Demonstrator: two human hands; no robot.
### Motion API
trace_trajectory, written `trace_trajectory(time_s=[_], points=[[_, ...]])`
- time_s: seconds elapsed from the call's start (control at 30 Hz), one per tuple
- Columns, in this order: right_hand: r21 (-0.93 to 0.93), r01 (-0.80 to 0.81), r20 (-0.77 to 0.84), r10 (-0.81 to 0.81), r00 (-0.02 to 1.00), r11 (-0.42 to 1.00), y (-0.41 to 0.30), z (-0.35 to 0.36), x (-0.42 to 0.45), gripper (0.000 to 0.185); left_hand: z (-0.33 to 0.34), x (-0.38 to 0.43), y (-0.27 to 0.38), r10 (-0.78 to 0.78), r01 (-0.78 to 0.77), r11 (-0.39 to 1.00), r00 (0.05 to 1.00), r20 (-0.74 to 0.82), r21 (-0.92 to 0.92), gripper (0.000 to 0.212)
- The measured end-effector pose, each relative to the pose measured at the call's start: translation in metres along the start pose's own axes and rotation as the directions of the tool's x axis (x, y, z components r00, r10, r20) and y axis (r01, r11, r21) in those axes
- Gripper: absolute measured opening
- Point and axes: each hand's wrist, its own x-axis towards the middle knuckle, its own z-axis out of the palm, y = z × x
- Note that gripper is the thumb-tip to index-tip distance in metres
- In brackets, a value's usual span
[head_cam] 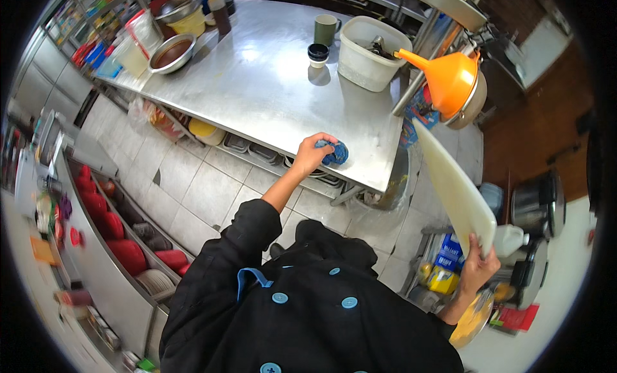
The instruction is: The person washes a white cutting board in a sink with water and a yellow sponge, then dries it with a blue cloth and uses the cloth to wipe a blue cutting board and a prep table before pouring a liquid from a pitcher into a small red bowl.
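Note:
My left hand [312, 153] grips a blue scouring pad [339, 153] at the front edge of the stainless steel table [270, 83]. Whether the pad touches the metal there, I cannot tell. Out to the right, my right hand [477, 264] holds a white cutting board [450, 180] by its near end. The board is tilted up on edge, off the table's right side. On the table, beyond the left hand, stand small stacked cups [318, 54], a green mug [326, 29] and a white plastic tub [373, 54] with utensils inside.
An orange funnel [446, 79] hangs by the table's right corner. At the table's left stands a metal bowl of brown sauce [172, 53] near bottles [219, 13]. Below are lidded containers [262, 153] and a bagged bin [395, 189]. Red dishes [126, 255] fill a unit on the left.

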Motion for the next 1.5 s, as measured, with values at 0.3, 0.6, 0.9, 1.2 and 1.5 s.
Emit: trace_trajectory(time_s=[0.3,0.6,0.9,1.2,1.5], points=[[0.444,-0.312,-0.328,0.476,0.816,0.84,-0.12,0.086,-0.041,0.02,-0.034,0.046,0.014,0.024,-0.031,0.999,0.961,0.276,0.021,0.015],[0.618,-0.325,-0.386,0.637,0.668,0.716,-0.15,0.24,0.001,0.016,-0.105,0.102,0.015,-0.038,-0.073,0.963,0.916,0.399,0.261,0.017],[0.9,-0.236,-0.166,0.789,0.592,0.367,-0.066,0.339,0.081,0.022,-0.129,0.138,0.016,-0.198,0.11,0.966,0.896,0.397,0.235,0.017],[0.771,-0.36,-0.14,0.692,0.708,0.525,-0.055,0.379,0.14,0.03,-0.15,0.14,0.017,-0.213,0.179,0.976,0.89,0.404,0.12,0.017],[-0.123,-0.05,0.041,0.056,0.998,0.991,-0.176,0.437,0.027,0.029,-0.264,0.106,0.007,0.215,-0.261,0.935,0.956,0.2,0.242,0.028]])
